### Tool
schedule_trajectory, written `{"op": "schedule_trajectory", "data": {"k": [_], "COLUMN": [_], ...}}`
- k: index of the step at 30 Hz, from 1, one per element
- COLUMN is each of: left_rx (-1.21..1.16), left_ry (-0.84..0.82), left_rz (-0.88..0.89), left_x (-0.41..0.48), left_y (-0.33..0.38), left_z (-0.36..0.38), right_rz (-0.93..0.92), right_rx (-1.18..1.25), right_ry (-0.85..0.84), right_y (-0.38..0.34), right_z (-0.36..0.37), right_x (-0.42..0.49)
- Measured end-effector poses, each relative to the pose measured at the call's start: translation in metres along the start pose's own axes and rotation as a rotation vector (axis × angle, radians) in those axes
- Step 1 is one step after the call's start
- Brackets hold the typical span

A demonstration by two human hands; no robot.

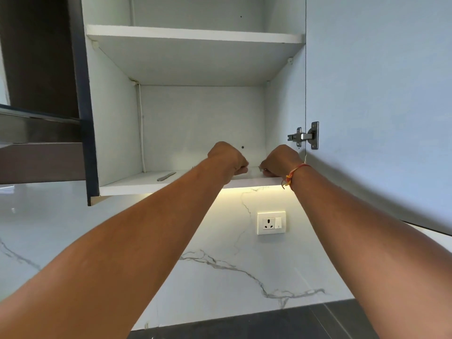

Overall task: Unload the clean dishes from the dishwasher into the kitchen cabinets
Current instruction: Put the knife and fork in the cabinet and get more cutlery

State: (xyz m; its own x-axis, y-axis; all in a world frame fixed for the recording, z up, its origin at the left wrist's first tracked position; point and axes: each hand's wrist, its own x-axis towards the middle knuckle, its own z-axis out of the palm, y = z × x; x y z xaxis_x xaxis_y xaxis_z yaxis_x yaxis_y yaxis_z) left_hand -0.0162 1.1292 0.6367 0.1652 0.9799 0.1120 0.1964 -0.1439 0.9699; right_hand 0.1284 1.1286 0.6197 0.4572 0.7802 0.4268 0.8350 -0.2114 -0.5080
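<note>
Marble backsplash (220,241) below, open cabinet (115,118) above: left hand (227,157) and right hand (281,160) sit curled, nearly touching, at the front edge of the lower shelf (137,185), right of centre. A metal glint (260,169) shows between them; what they hold I cannot tell. 1 utensil (166,176) lies leftward, slanting front-to-back, nearer the left hand.

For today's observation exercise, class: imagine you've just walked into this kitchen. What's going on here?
A person reaches both arms up into an open wall cabinet. The left hand and right hand are close together at the front of the lower shelf, fingers curled. A glint of metal shows between them, but what they hold is too small to tell. One piece of cutlery lies further left on that shelf.
</note>
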Motion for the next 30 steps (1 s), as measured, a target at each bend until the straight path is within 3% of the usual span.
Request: {"op": "schedule_trajectory", "data": {"k": [6, 9, 11, 14, 25, 30], "left_rx": [0.168, 0.538, 0.835, 1.028, 1.142, 0.988], "left_ry": [-0.058, -0.045, 0.05, 0.114, 0.164, 0.208], "left_rz": [-0.004, 0.106, 0.247, 0.383, 0.516, 0.652], "left_x": [0.005, 0.016, 0.015, 0.007, 0.029, 0.006], "left_y": [-0.002, -0.002, 0.0, 0.003, -0.021, -0.031], "left_z": [0.014, 0.021, 0.025, 0.03, 0.044, 0.029], "right_rz": [-0.048, -0.058, -0.071, -0.115, -0.129, -0.192], "right_rx": [-0.235, -0.269, -0.303, -0.35, -0.324, -0.182], "right_ry": [-0.096, -0.144, -0.184, -0.194, -0.108, 0.176], "right_y": [0.0, -0.003, -0.002, 0.0, 0.001, 0.007], "right_z": [-0.005, -0.004, -0.001, 0.002, 0.005, 0.012], "right_x": [0.005, 0.012, 0.018, 0.02, -0.003, -0.035]}}
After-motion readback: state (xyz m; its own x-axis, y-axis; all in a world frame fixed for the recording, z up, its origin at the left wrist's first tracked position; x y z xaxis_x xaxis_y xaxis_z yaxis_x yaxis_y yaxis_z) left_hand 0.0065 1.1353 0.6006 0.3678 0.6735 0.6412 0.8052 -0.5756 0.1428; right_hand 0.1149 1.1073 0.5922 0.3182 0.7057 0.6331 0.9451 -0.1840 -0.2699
